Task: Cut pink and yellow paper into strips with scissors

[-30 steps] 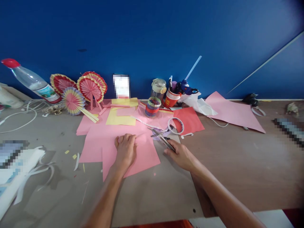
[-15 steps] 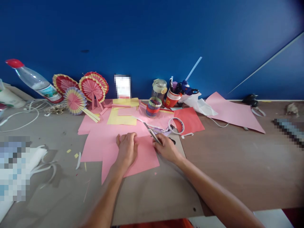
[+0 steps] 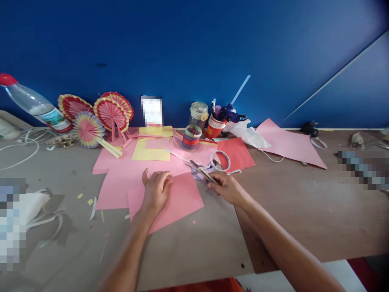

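My right hand [image 3: 229, 188] is closed around a utility knife [image 3: 205, 174], its blade pointing up and to the left, just off the right edge of the top pink paper sheet [image 3: 184, 198]. My left hand [image 3: 155, 192] rests on that sheet with its fingers loosely bent and apart, holding nothing. More pink paper [image 3: 114, 188] lies underneath and to the left. Beyond the knife are scissors [image 3: 197, 175], partly hidden, and a roll of white tape [image 3: 229, 162].
Pleated paper fans [image 3: 112, 115], a tilted bottle [image 3: 45, 111], a jar [image 3: 191, 138], a lidded cup [image 3: 198, 115] and a red paper cup [image 3: 215, 127] of tools line the blue partition [image 3: 182, 48]. Red paper [image 3: 238, 154] and a large pink sheet [image 3: 291, 142] lie right.
My right hand has drawn the knife rightward, away from the paper's edge. My left hand's fingers have loosened and spread a little. The whole view has shifted slightly.
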The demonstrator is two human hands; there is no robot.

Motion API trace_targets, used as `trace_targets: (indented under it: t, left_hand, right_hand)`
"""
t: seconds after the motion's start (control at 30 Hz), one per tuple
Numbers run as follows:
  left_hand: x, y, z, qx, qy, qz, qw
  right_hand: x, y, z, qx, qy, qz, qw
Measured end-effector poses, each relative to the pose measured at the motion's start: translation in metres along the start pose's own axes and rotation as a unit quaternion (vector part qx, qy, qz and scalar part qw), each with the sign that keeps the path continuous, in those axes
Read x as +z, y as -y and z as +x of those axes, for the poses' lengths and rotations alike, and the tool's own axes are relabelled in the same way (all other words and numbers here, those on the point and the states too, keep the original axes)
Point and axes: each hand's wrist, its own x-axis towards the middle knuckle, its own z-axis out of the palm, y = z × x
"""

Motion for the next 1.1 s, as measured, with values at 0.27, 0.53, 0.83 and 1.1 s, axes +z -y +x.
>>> trace_targets:
  t: [0.27,0.53,0.83,1.1]
  left_hand:
    - [-0.002,0.0,-0.001,0.006,0.003,-0.031,1.0]
    - [-0.005,0.0,-0.001,0.069,-0.013,0.019,0.997]
    - [-0.006,0.002,-0.001,0.121,0.0,0.042,0.992]
    - [-0.017,-0.008,-0.01,0.234,-0.025,0.074,0.969]
  right_hand:
    - [0.001,-0.005,-0.008,0.025,0.026,-0.002,0.999]
    - [0.007,-0.005,-0.007,0.011,0.025,0.03,0.999]
    - [0.006,-0.009,-0.006,0.021,0.037,0.041,0.998]
    - [-0.01,-0.012,-0.009,-0.022,0.068,-0.027,0.997]
